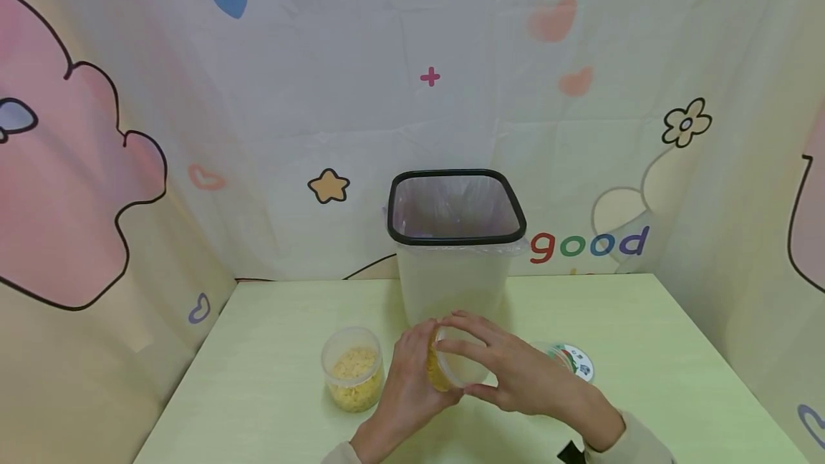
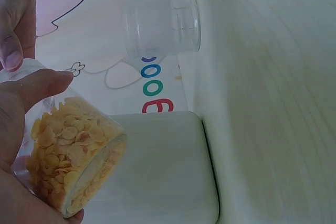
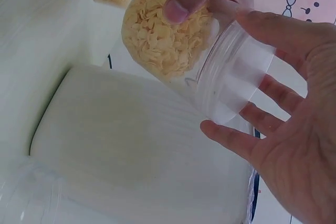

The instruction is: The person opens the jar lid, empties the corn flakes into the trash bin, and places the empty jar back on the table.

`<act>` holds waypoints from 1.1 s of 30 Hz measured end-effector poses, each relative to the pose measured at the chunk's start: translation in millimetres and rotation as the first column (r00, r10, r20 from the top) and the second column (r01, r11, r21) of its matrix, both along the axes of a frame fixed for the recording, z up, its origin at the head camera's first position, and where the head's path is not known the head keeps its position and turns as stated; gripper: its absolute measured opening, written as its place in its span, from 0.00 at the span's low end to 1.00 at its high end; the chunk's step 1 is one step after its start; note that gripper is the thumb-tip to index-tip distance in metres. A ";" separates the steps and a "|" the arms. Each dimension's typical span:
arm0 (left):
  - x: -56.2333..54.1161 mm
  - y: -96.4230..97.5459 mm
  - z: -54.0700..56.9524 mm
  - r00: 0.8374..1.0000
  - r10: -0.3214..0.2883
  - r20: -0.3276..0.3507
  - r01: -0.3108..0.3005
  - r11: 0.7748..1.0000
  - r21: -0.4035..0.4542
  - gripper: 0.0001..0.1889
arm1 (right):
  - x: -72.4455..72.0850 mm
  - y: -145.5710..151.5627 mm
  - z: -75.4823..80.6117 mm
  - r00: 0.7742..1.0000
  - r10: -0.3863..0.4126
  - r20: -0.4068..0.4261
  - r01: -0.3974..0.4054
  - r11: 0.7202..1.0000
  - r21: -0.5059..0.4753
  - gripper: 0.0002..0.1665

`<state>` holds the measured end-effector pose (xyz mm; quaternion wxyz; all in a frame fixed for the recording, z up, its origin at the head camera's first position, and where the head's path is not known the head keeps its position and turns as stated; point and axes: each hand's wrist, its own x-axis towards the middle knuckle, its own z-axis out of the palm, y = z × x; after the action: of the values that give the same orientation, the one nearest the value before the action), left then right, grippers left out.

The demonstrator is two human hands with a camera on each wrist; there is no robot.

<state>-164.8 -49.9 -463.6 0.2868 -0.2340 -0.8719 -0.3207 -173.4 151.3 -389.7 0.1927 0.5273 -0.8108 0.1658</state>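
My left hand (image 1: pixel 412 364) grips a tilted clear jar (image 2: pixel 94 114) of yellow cornflakes (image 2: pixel 63 140), thumb and fingers wrapped round its side. At the jar's mouth is a translucent lid (image 3: pixel 247 72), turned toward the right. My right hand (image 1: pixel 515 371) holds this lid by its rim, with the fingers spread and bent round the edge. Left of the hands, a second clear jar (image 1: pixel 354 371), partly filled with cornflakes, stands on the table. A third clear jar (image 2: pixel 163 24), with nothing visible inside, stands on the right; my right hand mostly hides it in the head view.
Behind the hands stands a pale bin (image 1: pixel 457 278) with a black rim and a plastic liner. A round piece with a coloured print (image 1: pixel 576 361) shows beyond my right wrist. The pale green table (image 1: pixel 271 371) meets a printed cloth backdrop (image 1: pixel 361 77).
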 end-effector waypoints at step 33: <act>-5.3 1.2 5.1 0.984 0.065 -0.164 -0.079 0.993 -0.082 0.52 | 16.1 -24.5 0.0 0.792 -0.501 0.349 0.555 0.829 -0.070 0.41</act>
<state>-170.1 -48.7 -458.5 0.3570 -0.2400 -0.8670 -0.2513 -157.3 126.9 -389.6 0.1430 0.2273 -0.9289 0.2550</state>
